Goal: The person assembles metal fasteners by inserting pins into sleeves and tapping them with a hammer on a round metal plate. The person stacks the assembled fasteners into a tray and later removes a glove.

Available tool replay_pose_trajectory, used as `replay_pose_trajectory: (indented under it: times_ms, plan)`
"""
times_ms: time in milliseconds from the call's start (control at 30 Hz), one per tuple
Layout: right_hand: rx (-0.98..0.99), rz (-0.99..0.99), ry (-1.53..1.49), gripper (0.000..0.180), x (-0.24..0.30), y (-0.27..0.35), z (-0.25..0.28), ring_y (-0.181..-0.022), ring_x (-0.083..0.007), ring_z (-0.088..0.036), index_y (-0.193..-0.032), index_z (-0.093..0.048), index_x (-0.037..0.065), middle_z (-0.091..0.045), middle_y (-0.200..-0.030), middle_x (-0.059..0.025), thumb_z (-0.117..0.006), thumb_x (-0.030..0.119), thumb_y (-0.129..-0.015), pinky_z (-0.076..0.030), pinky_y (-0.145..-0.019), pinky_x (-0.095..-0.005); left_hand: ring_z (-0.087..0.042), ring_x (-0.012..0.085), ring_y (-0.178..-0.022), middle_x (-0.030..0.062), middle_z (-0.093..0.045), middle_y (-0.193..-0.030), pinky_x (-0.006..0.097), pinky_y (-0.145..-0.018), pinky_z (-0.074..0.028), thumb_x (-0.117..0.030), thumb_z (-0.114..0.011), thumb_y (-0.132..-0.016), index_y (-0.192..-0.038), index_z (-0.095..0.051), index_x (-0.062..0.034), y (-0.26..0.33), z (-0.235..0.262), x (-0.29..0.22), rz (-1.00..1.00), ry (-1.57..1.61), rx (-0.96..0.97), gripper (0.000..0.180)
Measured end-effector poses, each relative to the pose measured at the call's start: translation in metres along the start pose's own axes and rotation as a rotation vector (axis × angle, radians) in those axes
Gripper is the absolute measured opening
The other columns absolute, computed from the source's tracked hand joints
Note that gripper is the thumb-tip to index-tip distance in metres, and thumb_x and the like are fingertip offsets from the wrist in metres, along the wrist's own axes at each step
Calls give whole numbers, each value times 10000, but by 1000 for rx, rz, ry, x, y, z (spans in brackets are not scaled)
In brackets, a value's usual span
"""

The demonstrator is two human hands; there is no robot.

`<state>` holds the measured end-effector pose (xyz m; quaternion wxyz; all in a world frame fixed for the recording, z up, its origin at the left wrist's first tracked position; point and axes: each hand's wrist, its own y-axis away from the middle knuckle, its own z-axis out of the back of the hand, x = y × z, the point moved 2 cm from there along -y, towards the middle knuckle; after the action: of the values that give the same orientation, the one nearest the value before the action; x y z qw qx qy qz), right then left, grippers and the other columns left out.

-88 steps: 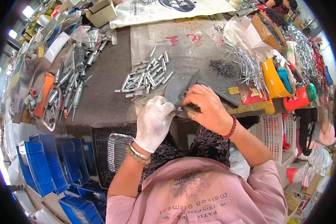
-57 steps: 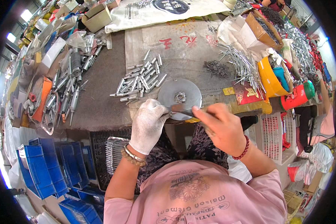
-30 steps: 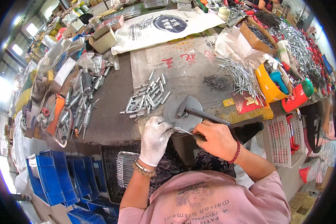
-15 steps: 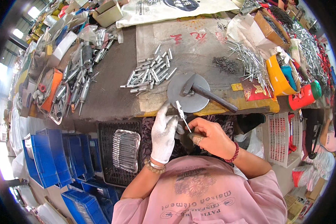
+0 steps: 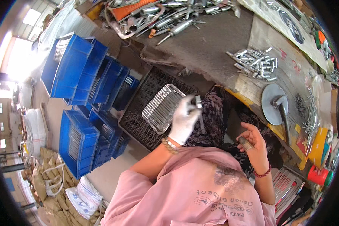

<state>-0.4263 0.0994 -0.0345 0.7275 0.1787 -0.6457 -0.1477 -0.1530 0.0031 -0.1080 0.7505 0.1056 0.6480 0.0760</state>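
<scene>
My left hand, in a white glove, is closed on a small silver metal cylinder with a thin rod, beside a shallow metal tray. Part of the piece is blurred and hidden by the fingers. Rows of slim metal rods lie side by side in the tray, which rests on a black plastic crate. My right hand is bare, with a wrap on the thumb. It hangs near the bench edge, fingers apart, holding nothing.
On the bench a hammer lies across a round metal plate. Short metal tubes are heaped farther back. Blue bins stack up at the left, near filled sacks. A pale plastic basket stands at the right.
My view has swung left. My right hand has let go of the rod and opened. My left hand has carried the piece from the round plate's edge to beside the tray.
</scene>
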Motion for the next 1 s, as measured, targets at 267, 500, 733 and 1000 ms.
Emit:
replay_pose_trajectory:
  times_ms: [267,500,733,1000]
  plan:
    - [42,-71,15,589,-19,-16,-9,-850,-108,-674,-1516,-564,100,-677,-1086,-51,-557,-129,-973,-547,-743,-250,-710,216,-917,154,-755,-1075,350,-845,-566,-58,-755,-886,-1383,-639,35,-8,174,181,245,-226,-528,519]
    - [51,-86,29,592,-15,-18,-16,-862,-109,-682,-1513,-566,94,-691,-1080,-58,-528,-128,-965,-549,-747,-251,-746,311,-995,206,-762,-1125,398,-903,-564,-103,-732,-897,-1380,-641,14,-34,197,199,382,-431,-526,506]
    - [50,-101,13,554,-23,-17,-11,-866,-111,-692,-1489,-592,92,-716,-1095,-66,-555,-108,-974,-552,-749,-250,-740,420,-1083,243,-763,-1163,463,-951,-566,-188,-749,-931,-1408,-646,-64,-42,196,196,376,-605,-428,504]
    - [58,-121,21,514,-21,-14,-9,-898,-108,-696,-1461,-622,93,-721,-1107,-62,-536,-109,-996,-558,-778,-247,-714,437,-1169,253,-741,-1277,471,-1001,-555,-273,-742,-968,-1363,-692,-66,-40,206,199,306,-668,-522,449]
